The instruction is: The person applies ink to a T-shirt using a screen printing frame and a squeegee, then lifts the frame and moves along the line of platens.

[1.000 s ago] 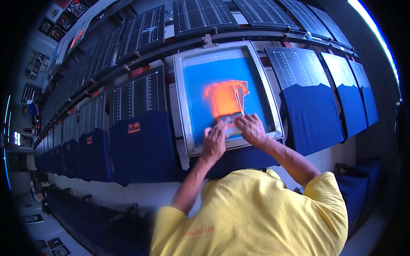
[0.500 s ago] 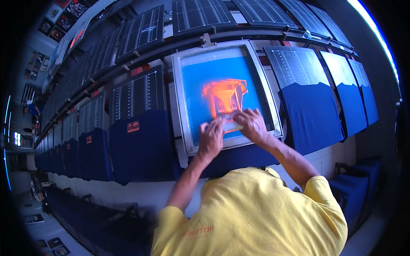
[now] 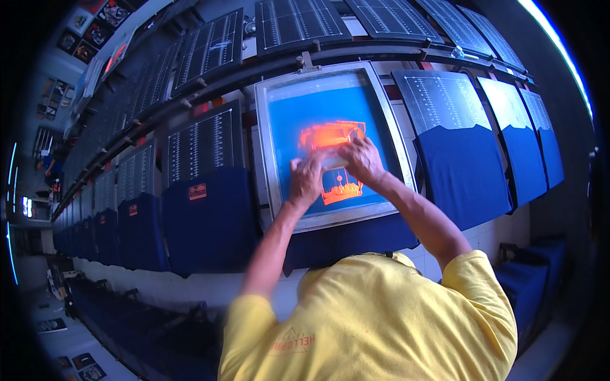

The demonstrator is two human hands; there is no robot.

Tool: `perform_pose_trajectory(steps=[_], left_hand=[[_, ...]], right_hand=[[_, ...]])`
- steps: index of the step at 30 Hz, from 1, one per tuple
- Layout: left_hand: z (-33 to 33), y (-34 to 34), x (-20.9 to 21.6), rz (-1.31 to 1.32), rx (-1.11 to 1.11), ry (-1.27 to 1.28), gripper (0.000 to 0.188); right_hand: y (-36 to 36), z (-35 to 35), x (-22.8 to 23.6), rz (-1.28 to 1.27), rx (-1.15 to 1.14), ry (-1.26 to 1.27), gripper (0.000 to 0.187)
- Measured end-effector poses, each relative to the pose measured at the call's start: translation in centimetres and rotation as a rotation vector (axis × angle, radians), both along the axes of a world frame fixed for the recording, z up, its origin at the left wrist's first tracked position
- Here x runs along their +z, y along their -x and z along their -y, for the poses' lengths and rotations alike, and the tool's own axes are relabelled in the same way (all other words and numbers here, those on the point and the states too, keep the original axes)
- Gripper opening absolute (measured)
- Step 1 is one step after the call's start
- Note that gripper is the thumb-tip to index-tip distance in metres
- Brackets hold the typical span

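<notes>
A silk-screen frame (image 3: 405,152) with a blue mesh lies over a dark blue shirt (image 3: 346,242). Both my hands are inside the frame, closed on a pale squeegee (image 3: 333,160) held crosswise on the mesh. My left hand (image 3: 307,179) grips its left end; my right hand (image 3: 363,160) has the right end and sits slightly farther away. Bright orange ink (image 3: 323,134) is heaped on the far side of the squeegee. On the near side a smeared orange patch (image 3: 343,189) shows a design. The squeegee's blade is hidden.
Left of the frame, a dark platen (image 3: 202,143) carries a navy shirt (image 3: 213,216) with a small orange print. To the right lies another navy shirt (image 3: 460,174) on its board. A metal rail (image 3: 375,49) runs behind the frame, with more platens beyond.
Both hands have slid the squeegee away from me, toward the frame's middle. The orange ink's near part is now uncovered behind it.
</notes>
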State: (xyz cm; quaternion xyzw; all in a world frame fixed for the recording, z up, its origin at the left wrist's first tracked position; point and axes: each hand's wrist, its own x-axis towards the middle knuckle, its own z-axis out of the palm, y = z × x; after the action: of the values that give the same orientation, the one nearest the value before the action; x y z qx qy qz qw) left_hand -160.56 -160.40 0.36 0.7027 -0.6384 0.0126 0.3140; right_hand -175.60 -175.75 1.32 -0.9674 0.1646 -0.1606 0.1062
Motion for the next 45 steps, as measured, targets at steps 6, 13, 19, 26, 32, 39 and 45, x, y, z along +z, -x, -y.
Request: perform_pose_trajectory(steps=[6, 13, 19, 26, 32, 39, 45], left_hand=[[2.5, -3.0, 3.3, -0.116, 0.006, -0.087, 0.027], [-1.4, 1.8, 6.3, -0.046, -0.002, -0.009, 0.028], [-8.2, 7.5, 2.7, -0.058, 0.015, -0.063, 0.033], [-11.4, 10.2, -0.5, -0.053, 0.011, -0.13, 0.04], [-11.6, 10.8, 0.0, -0.081, 0.048, -0.115, 0.044], [-11.9, 6.7, -0.3, -0.162, 0.561, 0.03, 0.049], [-12.9, 1.0, -2.8, -0.215, 0.835, -0.311, 0.068]], right_hand=[[-2.9, 3.2, 3.9, -0.083, -0.014, -0.029, 0.02], [2.4, -1.0, 6.1, 0.12, 0.041, 0.055, 0.029], [7.7, -7.4, 1.3, 0.126, 0.099, 0.021, 0.022], [10.6, -10.0, -0.9, 0.006, 0.153, 0.046, 0.057], [11.6, -9.6, 0.1, 0.116, 0.192, -0.179, 0.062], [15.2, -2.7, -1.5, 0.388, -0.216, -0.327, 0.041], [15.9, 0.4, -4.5, 0.224, -0.662, -0.322, 0.055]])
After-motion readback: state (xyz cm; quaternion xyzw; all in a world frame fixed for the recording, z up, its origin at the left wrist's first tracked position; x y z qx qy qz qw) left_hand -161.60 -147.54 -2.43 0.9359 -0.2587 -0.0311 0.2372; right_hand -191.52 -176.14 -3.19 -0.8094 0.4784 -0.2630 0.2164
